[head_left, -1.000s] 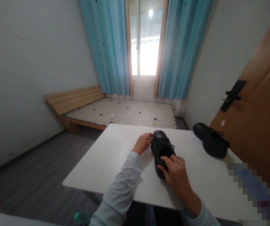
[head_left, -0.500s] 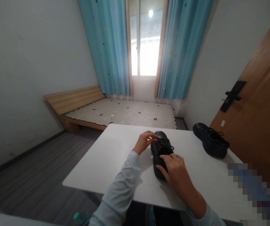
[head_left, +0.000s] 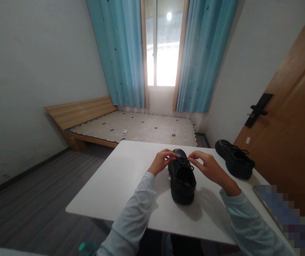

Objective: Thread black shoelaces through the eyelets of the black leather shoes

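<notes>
Apparently lace work: left hand and right hand, both narrowed, at opposite edges of laces; cannot tell if lace pinched. Black lace-up shoe on white table, lacing between hands; matching shoe right of grip. Next move likely calls for two-sided pinch.

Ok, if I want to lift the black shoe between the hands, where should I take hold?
Probably the heel collar, from above on the person's side: the black shoe stands upright, its opening facing up and heel pointing toward the person. The left hand and right hand are up by the laces, leaving the heel uncovered.
</notes>
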Available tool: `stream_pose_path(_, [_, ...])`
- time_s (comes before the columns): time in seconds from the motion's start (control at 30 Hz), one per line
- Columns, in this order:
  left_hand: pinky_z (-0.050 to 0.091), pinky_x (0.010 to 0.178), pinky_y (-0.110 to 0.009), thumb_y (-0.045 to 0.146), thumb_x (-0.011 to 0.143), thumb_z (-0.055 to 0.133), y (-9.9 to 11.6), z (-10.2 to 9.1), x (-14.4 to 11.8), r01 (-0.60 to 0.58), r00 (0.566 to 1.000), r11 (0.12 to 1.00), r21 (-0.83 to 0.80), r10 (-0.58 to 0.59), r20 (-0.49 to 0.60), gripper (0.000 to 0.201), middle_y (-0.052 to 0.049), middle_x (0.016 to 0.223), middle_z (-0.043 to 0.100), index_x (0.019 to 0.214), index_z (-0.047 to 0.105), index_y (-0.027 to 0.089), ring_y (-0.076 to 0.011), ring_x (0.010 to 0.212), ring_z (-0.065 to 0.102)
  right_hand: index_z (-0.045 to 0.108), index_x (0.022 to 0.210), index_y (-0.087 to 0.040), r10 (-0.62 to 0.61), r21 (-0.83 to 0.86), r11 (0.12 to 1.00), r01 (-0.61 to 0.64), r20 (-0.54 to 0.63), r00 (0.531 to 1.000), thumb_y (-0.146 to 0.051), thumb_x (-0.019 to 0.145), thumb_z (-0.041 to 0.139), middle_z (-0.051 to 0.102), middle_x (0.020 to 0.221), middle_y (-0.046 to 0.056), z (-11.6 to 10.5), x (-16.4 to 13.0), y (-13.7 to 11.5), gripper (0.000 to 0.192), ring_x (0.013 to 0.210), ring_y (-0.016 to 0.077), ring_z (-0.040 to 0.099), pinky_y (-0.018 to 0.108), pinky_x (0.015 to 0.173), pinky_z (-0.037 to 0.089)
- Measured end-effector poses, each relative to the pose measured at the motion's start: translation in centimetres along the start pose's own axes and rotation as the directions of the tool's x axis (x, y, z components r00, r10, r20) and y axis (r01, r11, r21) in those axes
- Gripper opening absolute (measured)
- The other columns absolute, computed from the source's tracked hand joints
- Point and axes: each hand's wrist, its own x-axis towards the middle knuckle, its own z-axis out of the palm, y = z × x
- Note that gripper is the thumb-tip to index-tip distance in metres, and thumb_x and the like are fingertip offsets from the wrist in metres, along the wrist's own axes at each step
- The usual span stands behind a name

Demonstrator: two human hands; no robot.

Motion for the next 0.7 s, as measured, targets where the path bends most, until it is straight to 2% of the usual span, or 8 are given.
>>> stream_pose_path(0.07, [0.052, 0.073, -0.025, 0.029, 0.082, 0.060, -0.1, 0.0, 0.0, -0.014, 1.000, 1.000, 0.001, 0.014, 0.012, 0.018, -0.007, 0.097, 0.064, 0.093, 0.071, 0.020, -0.0139, 0.087, 0.060, 0.062, 0.078, -0.018, 0.033, 0.098, 0.995, -0.035, 0.023, 0.999, -0.032, 0.088, 0.049, 0.066, 0.075, 0.003, 1.0, 0.2, 1.2, 0.022, 0.070, 0.0166, 0.061, 0.030, 0.068, 0.048])
stream_pose_path(0.2, [0.052, 0.073, -0.024, 0.029, 0.081, 0.062, -0.2, 0.1, 0.0, -0.025, 0.999, 1.000, 0.014, 0.024, 0.026, 0.017, -0.006, 0.097, 0.064, 0.091, 0.071, 0.020, -0.0145, 0.089, 0.060, 0.062, 0.077, -0.017, 0.138, 0.261, 0.956, -0.131, -0.007, 0.990, -0.039, 0.085, 0.053, 0.065, 0.072, 0.002, 3.4, 0.1, 3.7, 0.025, 0.065, 0.0158, 0.060, 0.030, 0.065, 0.049])
stream_pose_path(0.3, [0.051, 0.073, -0.023, 0.027, 0.080, 0.063, 0.0, 0.2, 0.0, -0.025, 0.999, 0.999, 0.036, 0.024, 0.025, 0.014, -0.006, 0.094, 0.064, 0.088, 0.072, 0.019, -0.0142, 0.088, 0.060, 0.063, 0.078, -0.017, 0.197, 0.314, 0.933, -0.175, -0.038, 0.980, -0.040, 0.083, 0.056, 0.065, 0.074, 0.003, 4.5, -0.3, 4.9, 0.024, 0.068, 0.0163, 0.061, 0.030, 0.066, 0.049])
stream_pose_path(0.4, [0.051, 0.072, -0.023, 0.024, 0.079, 0.064, 0.1, 0.4, 0.0, -0.026, 0.999, 0.998, 0.053, 0.024, 0.028, 0.011, -0.005, 0.091, 0.064, 0.085, 0.071, 0.019, -0.0137, 0.086, 0.060, 0.062, 0.078, -0.017, 0.217, 0.329, 0.926, -0.185, -0.062, 0.974, -0.040, 0.083, 0.055, 0.065, 0.075, 0.003, 4.8, -0.7, 5.0, 0.025, 0.070, 0.0168, 0.060, 0.031, 0.067, 0.048])
stream_pose_path(0.53, [0.051, 0.072, -0.024, 0.023, 0.079, 0.064, 0.0, 0.6, 0.1, -0.021, 0.999, 0.998, 0.058, 0.018, 0.037, 0.011, -0.006, 0.090, 0.064, 0.085, 0.071, 0.018, -0.0140, 0.085, 0.060, 0.064, 0.087, -0.019, 0.084, 0.255, 0.965, -0.062, -0.077, 0.994, -0.041, 0.082, 0.058, 0.066, 0.088, 0.006, 5.1, -1.1, 4.4, 0.024, 0.087, 0.0206, 0.058, 0.036, 0.079, 0.047])
stream_pose_path(0.6, [0.051, 0.072, -0.024, 0.024, 0.079, 0.063, -0.1, 0.6, 0.1, -0.011, 0.999, 0.999, 0.049, 0.010, 0.030, 0.011, -0.006, 0.089, 0.064, 0.085, 0.070, 0.018, -0.0140, 0.085, 0.060, 0.064, 0.097, -0.020, 0.001, 0.195, 0.981, 0.013, -0.071, 0.997, -0.043, 0.076, 0.066, 0.064, 0.101, 0.007, 5.4, -1.3, 4.3, 0.031, 0.100, 0.0234, 0.055, 0.041, 0.088, 0.043])
stream_pose_path(0.7, [0.052, 0.071, -0.024, 0.025, 0.079, 0.064, 0.0, 0.7, 0.2, 0.004, 1.000, 1.000, 0.016, -0.005, 0.014, 0.011, -0.006, 0.088, 0.064, 0.083, 0.069, 0.016, -0.0139, 0.083, 0.060, 0.061, 0.107, -0.021, -0.037, 0.137, 0.990, 0.046, -0.063, 0.997, -0.042, 0.071, 0.071, 0.060, 0.111, 0.009, 5.7, -1.5, 4.2, 0.043, 0.108, 0.0258, 0.051, 0.045, 0.094, 0.040])
